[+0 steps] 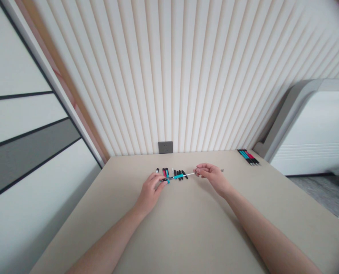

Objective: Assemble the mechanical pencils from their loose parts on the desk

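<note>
My left hand (pixel 150 190) is closed around the back of a teal and black pen (pixel 177 176), held just above the table. A thin white refill (pixel 188 174) sticks out of the pen's right end and reaches the fingertips of my right hand (pixel 212 178). Those fingers pinch its far end, where something small and greyish shows, too small to name. Behind the pen lie several short black pen parts (pixel 184 174). Beyond my left fingers are pen pieces in pink (pixel 164 172) and teal (pixel 167 172), plus a white and black one (pixel 157 170).
Several teal and pink pens (pixel 247 156) lie side by side at the table's back right. A small grey piece (pixel 222 170) rests beyond my right hand. The beige table (pixel 169 228) meets a ribbed wall with a dark socket (pixel 165 147). A grey-white headboard (pixel 314 125) stands right.
</note>
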### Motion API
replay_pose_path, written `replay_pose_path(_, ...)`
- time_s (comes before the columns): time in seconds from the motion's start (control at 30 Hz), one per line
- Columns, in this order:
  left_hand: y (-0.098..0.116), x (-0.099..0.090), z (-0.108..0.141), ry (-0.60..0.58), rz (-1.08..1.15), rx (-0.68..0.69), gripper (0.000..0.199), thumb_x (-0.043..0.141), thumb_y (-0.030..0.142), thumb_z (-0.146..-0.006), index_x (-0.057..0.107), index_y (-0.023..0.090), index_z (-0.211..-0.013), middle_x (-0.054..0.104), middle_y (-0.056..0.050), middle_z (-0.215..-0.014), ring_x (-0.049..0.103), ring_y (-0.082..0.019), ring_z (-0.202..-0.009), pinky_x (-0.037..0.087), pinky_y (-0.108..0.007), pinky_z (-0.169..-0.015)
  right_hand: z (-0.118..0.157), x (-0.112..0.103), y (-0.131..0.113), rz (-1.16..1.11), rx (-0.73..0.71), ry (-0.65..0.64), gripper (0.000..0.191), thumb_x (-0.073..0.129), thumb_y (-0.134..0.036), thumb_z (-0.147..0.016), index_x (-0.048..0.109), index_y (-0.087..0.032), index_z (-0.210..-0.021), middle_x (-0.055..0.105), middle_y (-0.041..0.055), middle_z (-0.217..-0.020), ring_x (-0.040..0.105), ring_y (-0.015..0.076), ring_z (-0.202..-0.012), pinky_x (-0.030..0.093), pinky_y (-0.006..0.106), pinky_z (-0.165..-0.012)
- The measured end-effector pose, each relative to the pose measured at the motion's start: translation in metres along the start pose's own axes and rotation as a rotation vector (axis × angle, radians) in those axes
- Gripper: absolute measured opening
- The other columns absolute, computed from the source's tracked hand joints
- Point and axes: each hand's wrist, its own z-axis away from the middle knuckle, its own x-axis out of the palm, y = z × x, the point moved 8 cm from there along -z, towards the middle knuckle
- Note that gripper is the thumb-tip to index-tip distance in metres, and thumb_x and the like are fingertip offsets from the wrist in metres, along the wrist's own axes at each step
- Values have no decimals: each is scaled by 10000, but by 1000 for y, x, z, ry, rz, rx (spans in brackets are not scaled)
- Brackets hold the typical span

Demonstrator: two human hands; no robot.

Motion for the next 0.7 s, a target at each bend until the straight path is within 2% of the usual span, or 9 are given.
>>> replay_pose_path(0.7,0,-1,0,12,-9,-4,149,524,310,-915,630,205,-912,614,-52,-918,595,-191,-879,489,-327,-824,2,6,3,27,23,-68,381,749,-461,-696,647,-175,-926,734,79,-911,665,194,-837,449,287,-707)
